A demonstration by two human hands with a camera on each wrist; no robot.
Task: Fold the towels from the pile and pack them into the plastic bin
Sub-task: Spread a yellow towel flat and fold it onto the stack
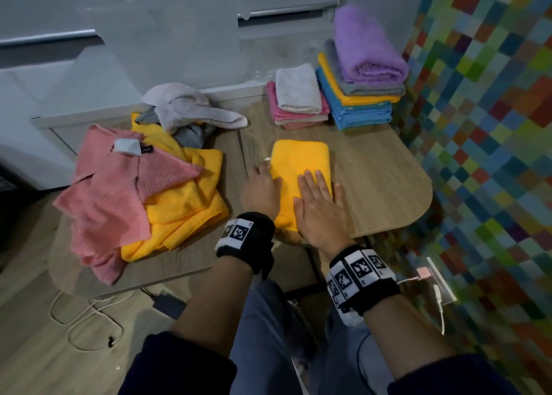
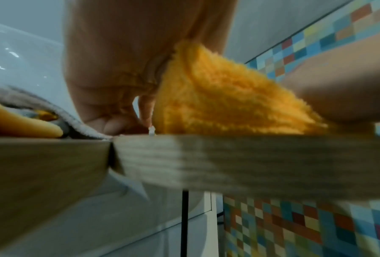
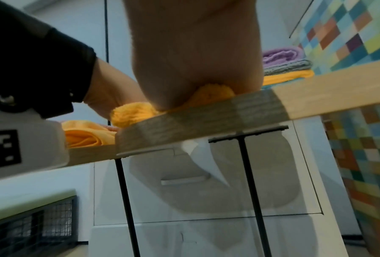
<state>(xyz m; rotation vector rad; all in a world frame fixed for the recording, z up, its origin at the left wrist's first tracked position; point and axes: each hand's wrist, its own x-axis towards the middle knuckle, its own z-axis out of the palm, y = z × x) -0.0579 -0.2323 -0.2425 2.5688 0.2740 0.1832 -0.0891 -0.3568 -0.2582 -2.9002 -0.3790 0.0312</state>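
Observation:
A folded yellow towel (image 1: 300, 167) lies on the right wooden table (image 1: 379, 182), near its front edge. My right hand (image 1: 316, 191) presses flat on the towel's near half with straight fingers; the right wrist view shows the palm (image 3: 195, 60) squashing the yellow pile (image 3: 131, 113). My left hand (image 1: 265, 179) sits against the towel's left edge, thumb lying on top, fingers bent down onto the table beside it (image 2: 109, 121). The unfolded pile, with pink (image 1: 110, 185), yellow (image 1: 185, 203) and pale lilac (image 1: 191, 108) towels, covers the left table (image 1: 191, 254).
Two folded stacks stand at the back of the right table: pink and white (image 1: 298, 99), and blue, yellow, grey and purple (image 1: 361, 78). A mosaic wall (image 1: 493, 126) runs along the right. Cables (image 1: 89, 320) lie on the floor at the left.

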